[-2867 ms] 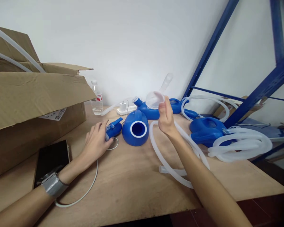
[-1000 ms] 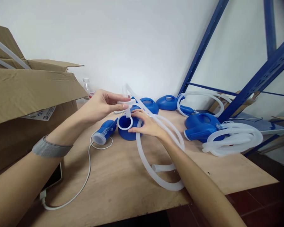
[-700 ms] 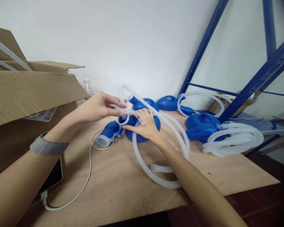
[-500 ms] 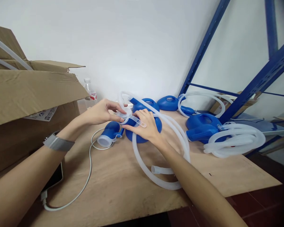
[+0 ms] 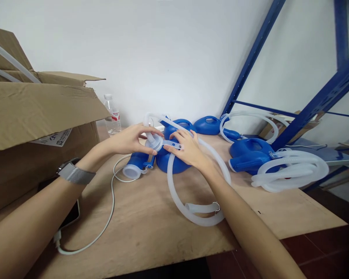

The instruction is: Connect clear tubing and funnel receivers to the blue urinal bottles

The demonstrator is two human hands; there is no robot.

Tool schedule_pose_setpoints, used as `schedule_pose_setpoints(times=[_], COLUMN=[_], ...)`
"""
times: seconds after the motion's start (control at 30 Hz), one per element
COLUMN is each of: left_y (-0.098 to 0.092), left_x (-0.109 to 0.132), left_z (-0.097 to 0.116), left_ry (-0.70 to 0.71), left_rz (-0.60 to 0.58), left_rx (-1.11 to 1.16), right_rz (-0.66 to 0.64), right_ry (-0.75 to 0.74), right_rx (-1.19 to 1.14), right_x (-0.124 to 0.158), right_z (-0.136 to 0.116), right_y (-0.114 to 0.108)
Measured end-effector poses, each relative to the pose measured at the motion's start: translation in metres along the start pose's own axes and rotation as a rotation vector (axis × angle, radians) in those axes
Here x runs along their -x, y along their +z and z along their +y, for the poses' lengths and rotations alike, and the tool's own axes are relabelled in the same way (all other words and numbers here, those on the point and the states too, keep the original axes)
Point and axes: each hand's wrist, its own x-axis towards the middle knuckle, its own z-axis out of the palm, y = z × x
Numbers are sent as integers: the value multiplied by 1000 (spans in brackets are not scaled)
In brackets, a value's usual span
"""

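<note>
My left hand (image 5: 133, 140) has its thumb and fingers around a translucent round cap (image 5: 154, 142), with a hose bend rising from it. My right hand (image 5: 187, 148) pinches the cap's flat strap (image 5: 171, 144), which has holes. Beneath both hands sits a blue bottle (image 5: 173, 163), partly hidden by them. A long translucent hose (image 5: 174, 193) loops beside it and over the table. Left of the bottle lies a blue funnel piece (image 5: 135, 166) with a whitish round lid.
On the wooden table (image 5: 145, 232) are more blue bottles (image 5: 248, 153) with coiled hoses (image 5: 293, 170). An open cardboard box (image 5: 40, 112) stands left, near a clear bottle (image 5: 113, 116), a phone (image 5: 72, 215) and a white cable (image 5: 112, 209). A blue metal rack (image 5: 308, 104) rises right.
The cap has come down onto the blue bottle's mouth area. My right hand has shifted slightly right and up, now at the strap. The hose loop has moved a little.
</note>
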Motion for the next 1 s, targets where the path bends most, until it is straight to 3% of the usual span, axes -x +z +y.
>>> schedule_pose_setpoints(times=[0.27,0.6,1.0], left_y=[-1,2,-1], left_x=[0,-2,-9], left_z=[-5,-1,4], left_ry=[-240,-301,-429], left_rz=[88,133,116], left_rx=[-82,-60,-17], right_rz=[-51,-222,-270], right_ry=[73,234,294], right_rx=[42,-130,-97], right_x=[-6,-11,-16], right_z=[-5,-6,-11], right_y=[-9,-25,-28])
